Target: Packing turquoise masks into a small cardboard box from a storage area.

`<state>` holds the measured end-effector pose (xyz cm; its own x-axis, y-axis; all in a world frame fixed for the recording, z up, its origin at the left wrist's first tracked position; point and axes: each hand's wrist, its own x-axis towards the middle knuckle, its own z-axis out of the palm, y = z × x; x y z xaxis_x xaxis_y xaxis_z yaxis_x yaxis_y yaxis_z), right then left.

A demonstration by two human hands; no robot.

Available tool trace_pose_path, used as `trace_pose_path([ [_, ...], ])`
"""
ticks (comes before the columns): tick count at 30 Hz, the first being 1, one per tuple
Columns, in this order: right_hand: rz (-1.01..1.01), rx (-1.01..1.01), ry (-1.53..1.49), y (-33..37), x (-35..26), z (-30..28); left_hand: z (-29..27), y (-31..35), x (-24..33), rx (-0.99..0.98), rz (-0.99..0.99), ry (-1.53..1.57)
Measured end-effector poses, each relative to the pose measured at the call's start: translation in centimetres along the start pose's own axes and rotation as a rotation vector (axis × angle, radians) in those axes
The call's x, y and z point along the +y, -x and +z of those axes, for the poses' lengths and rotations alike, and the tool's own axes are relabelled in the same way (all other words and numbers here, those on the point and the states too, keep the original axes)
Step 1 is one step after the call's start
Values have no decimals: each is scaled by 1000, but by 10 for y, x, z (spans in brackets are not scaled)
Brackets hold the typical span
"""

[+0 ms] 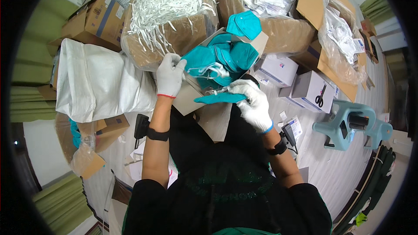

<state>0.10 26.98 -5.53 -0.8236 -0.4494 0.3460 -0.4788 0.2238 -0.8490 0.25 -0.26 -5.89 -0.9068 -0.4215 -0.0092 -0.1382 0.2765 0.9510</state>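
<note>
One teal mask (217, 99) is in the right hand (253, 104)'s grip by the box (186, 101)'s near edge; the left hand (170, 76) (hold unclear) meets the heaped masks (241, 55) left inside.

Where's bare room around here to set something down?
Pale wood-grain floor between the light-blue plastic stool and the black right sleeve looks bare. It's crowded ahead of the white-gloved right hand, where teal fabric masks fill an open cardboard box; black scissors lie on a white cardboard carton.

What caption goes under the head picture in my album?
Gloved right hand holds one teal mask, gloved left hand beside the heaped masks.
</note>
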Motion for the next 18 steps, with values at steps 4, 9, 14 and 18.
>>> trace_pose_path([
  [4,8,10,-80,-3,-9,-12,-5,11,12,47,117,116],
  [9,334,51,-671,-20,-21,-24,-2,16,26,44,173,405],
  [14,466,231,-864,-45,-15,-6,25,38,50,-75,127,528],
  [18,446,353,-703,-50,-26,4,44,58,59,-171,-39,891],
])
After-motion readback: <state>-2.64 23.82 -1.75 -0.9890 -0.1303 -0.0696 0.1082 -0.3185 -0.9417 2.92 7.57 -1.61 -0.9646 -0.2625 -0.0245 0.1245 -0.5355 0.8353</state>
